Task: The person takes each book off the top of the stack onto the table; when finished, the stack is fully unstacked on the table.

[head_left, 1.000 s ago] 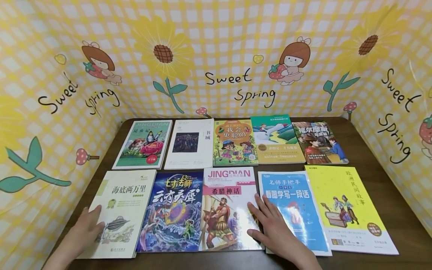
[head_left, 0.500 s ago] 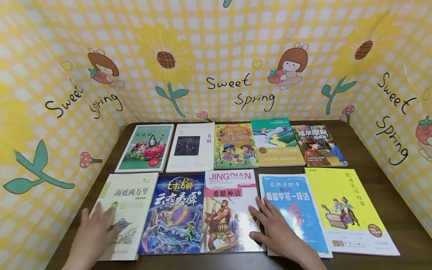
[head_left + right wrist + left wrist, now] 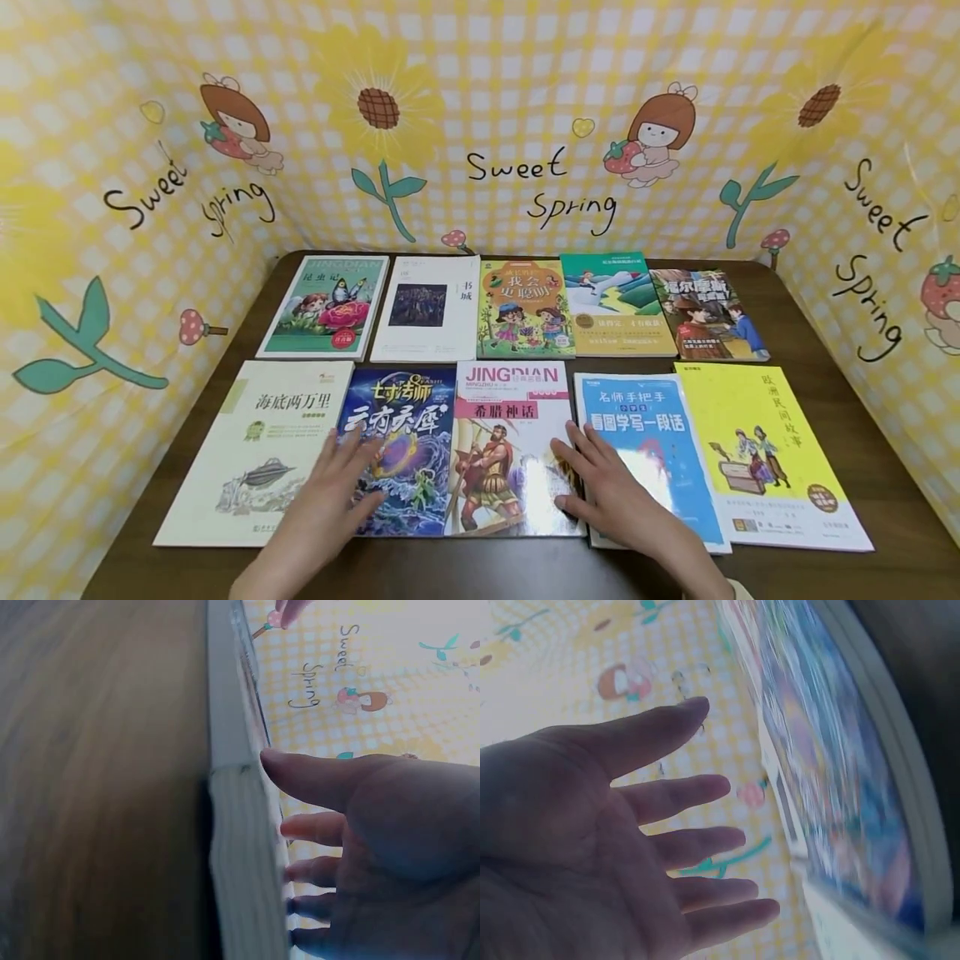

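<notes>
In the head view my left hand [image 3: 330, 487] hovers across the edge between a cream book [image 3: 251, 433] with a flying saucer drawing and a dark blue fantasy book [image 3: 405, 467]. Its fingers are spread and straight; the left wrist view shows the palm [image 3: 577, 817] holding nothing, apart from the books. My right hand [image 3: 618, 487] has its fingers extended over a white and pink book [image 3: 510, 458] with a warrior and a light blue book [image 3: 660, 450]. Its fingertips are near or on the covers; I cannot tell whether they touch. The right wrist view shows a thick book edge [image 3: 247, 855] beside the thumb.
A yellow and white book [image 3: 768, 454] lies at the right end of the front row. Behind is a second row, including a green book [image 3: 330, 308], a white book [image 3: 427, 308] and an orange book [image 3: 528, 308]. Checked cloth [image 3: 517, 100] walls the dark table [image 3: 487, 571].
My left hand has moved right, from over the cream book to the dark blue book's edge. The right hand stays in about the same place. The head view has shifted slightly.
</notes>
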`<state>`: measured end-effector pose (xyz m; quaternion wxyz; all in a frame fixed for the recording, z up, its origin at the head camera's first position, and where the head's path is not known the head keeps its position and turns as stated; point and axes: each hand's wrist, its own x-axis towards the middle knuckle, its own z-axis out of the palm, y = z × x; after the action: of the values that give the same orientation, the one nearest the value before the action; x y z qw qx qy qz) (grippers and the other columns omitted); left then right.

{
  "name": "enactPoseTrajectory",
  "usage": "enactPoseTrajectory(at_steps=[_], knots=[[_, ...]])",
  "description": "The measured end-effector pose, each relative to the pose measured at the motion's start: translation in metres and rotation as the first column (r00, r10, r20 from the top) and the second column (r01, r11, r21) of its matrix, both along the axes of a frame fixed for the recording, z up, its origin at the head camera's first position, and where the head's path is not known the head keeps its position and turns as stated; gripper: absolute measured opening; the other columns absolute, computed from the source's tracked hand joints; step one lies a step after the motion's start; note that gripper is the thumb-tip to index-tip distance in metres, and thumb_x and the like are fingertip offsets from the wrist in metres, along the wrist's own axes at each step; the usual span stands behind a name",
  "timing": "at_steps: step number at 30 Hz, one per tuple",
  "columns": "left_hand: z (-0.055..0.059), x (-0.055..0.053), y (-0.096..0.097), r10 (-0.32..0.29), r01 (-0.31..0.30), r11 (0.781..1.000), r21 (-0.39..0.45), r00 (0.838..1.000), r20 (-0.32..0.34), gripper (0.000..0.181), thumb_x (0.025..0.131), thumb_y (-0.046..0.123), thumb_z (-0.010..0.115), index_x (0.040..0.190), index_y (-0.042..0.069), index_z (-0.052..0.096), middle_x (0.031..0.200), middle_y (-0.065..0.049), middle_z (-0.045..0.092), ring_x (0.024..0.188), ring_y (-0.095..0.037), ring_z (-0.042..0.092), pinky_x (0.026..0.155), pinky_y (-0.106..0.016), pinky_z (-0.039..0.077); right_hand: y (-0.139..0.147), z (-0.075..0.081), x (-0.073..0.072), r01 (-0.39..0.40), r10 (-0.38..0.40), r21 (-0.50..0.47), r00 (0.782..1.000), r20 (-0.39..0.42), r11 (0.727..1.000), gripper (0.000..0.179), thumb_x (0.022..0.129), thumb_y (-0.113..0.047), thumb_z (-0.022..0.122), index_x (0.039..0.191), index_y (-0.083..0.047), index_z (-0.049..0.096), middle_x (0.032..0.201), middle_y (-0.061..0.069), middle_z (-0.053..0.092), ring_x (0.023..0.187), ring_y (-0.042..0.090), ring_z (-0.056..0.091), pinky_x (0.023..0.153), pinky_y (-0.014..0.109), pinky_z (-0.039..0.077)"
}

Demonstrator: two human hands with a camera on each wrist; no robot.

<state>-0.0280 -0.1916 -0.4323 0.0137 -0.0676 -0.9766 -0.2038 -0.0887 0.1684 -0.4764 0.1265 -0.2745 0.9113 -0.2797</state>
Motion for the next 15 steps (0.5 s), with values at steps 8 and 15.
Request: enactPoseTrajectory(at_steps=[8,15], knots=[[0.007,-0.009,0.032,-0.055,0.05,0.996,0.075,0.997,0.06,0.057,0.088,0.021,0.071,0.14,0.011,0.051,0.151,-0.01,0.038,0.139,-0.048,0.02,0.103,-0.071,0.019,0.0,0.002,-0.01,-0.018,0.018,0.006,0.999,-0.038,1.0,0.068,0.091,-0.032,0.067,0.147,-0.006,0.039,0.157,0.02,0.02,0.143,0.044,0.01,0.107,0.065,0.021],[0.024,-0.023,0.042,-0.052,0.051,0.998,0.033,0.998,0.038,0.059,0.091,0.029,0.067,0.144,0.012,0.047,0.155,-0.009,0.031,0.141,-0.046,0.015,0.097,-0.075,0.021,-0.003,0.006,-0.007,-0.01,0.011,0.034,0.999,-0.03,0.999,0.068,0.089,-0.031,0.069,0.146,-0.006,0.041,0.156,0.021,0.021,0.143,0.045,0.01,0.107,0.064,0.022]])
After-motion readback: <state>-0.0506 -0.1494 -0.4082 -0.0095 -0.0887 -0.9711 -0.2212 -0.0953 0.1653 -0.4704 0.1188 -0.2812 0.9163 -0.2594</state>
